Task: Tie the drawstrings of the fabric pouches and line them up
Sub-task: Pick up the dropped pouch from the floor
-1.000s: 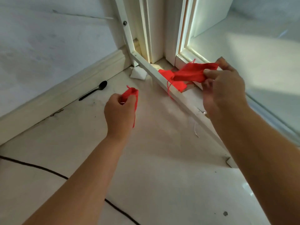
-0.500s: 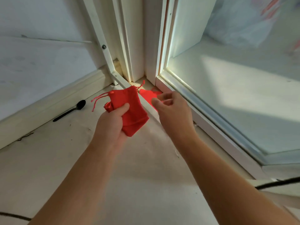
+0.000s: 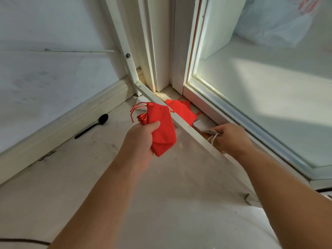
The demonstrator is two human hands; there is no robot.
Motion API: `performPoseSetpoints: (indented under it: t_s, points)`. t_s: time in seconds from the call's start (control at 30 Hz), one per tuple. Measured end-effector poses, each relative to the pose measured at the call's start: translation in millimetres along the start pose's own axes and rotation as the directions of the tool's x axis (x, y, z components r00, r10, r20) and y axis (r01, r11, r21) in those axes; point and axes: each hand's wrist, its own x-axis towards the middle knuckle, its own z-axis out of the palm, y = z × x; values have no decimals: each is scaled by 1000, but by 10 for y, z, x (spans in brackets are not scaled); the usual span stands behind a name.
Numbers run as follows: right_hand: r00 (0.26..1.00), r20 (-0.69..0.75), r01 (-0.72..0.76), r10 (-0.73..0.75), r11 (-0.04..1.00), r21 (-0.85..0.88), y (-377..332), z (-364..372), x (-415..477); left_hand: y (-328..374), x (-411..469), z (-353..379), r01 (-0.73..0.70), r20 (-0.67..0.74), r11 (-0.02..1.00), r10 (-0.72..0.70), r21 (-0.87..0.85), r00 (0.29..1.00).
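Holding red pouch [image 3: 162, 126] in left grip [image 3: 142, 141]; right grip [image 3: 231, 139] pinches half-hidden pale pouch [image 3: 206, 131].

Home — skirting board [image 3: 62, 121], glazed door [image 3: 260, 97]

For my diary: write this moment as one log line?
left hand: grips red pouch | right hand: pinches white cord

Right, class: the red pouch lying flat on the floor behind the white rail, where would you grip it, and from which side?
Probably pinch the red pouch at its exposed near-right corner, coming straight down from above. It lies flat, the white rail covers its near-left edge and the door frame hems it in behind, so a sideways approach looks blocked.
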Motion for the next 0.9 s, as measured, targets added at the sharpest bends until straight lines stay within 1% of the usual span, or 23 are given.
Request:
performPoseSetpoints:
  t_s: [0.07,0.1,0.13,0.17,0.2,0.23,0.27,0.3,0.33,0.37,0.4,0.43,0.47,0.5,0.53,0.57,0.6,0.63,0.67,0.7,0.73,0.77,0.9]
  points:
    - [980,-197,-19,38,995,97,-84,-78,25,30,23,-5,-1,26,999,2,-41,1000]
    - [950,-311,11,33,991,137,-153,-162,38,43,38,10,2,38,999,0,-52,999]
    - [920,-392,80,5,977,199,-256,-263,42,62,49,37,12,46,998,-8,-67,999]
    - [906,-420,189,-56,941,282,-380,-366,48,82,62,67,12,41,996,-9,-86,999]
    - [898,-410,319,-162,880,352,-520,-450,49,114,77,90,14,43,992,-9,-124,999]
    - [886,-362,425,-290,821,380,-666,-517,42,160,81,115,14,64,984,-3,-176,998]
    - [869,-269,490,-414,796,357,-811,-553,29,226,79,137,18,108,974,7,-224,994]
    - [847,-141,530,-513,793,301,-958,-565,33,299,84,144,10,155,971,28,-238,987]
    - [828,9,543,-560,807,233,-1087,-552,41,350,98,142,-5,190,973,50,-232,980]
    - [809,141,549,-571,819,169,-1210,-541,42,391,118,128,-19,180,975,61,-223,982]
    - [796,213,549,-567,824,142,-1300,-529,69,407,156,85,-26,142,975,59,-221,988]
    - [799,216,533,-561,827,177,-1375,-528,132,425,202,21,-37,54,977,49,-208,997]
    - [826,168,492,-538,833,252,-1413,-535,201,427,257,-57,-34,-51,983,25,-182,998]
    - [859,87,456,-505,831,319,-1426,-545,294,430,295,-151,-40,-132,988,20,-152,991]
    - [882,5,446,-471,839,313,-1396,-542,414,437,323,-236,-58,-183,991,34,-124,982]
    - [886,-35,459,-463,861,220,-1366,-522,542,451,345,-328,-76,-214,992,52,-104,975]
    - [880,1,474,-475,878,64,-1316,-493,638,462,364,-397,-78,-233,993,54,-93,971]
    - [871,88,490,-483,867,-93,-1258,-445,724,477,371,-450,-64,-245,993,39,-96,969]
    - [863,199,499,-464,841,-207,-1201,-387,784,492,376,-490,-47,-250,993,18,-112,968]
    - [853,294,506,-431,822,-262,-1156,-331,823,504,385,-525,-30,-259,992,-4,-126,966]
    - [849,359,494,-388,823,-281,-1135,-282,843,503,389,-557,-16,-264,991,-19,-130,964]
    - [849,382,482,-364,831,-279,-1117,-233,856,487,388,-591,-9,-267,994,-21,-112,963]
    - [906,313,384,-286,867,-319,-1014,-3,967,446,332,-693,-2,-211,1000,3,3,977]
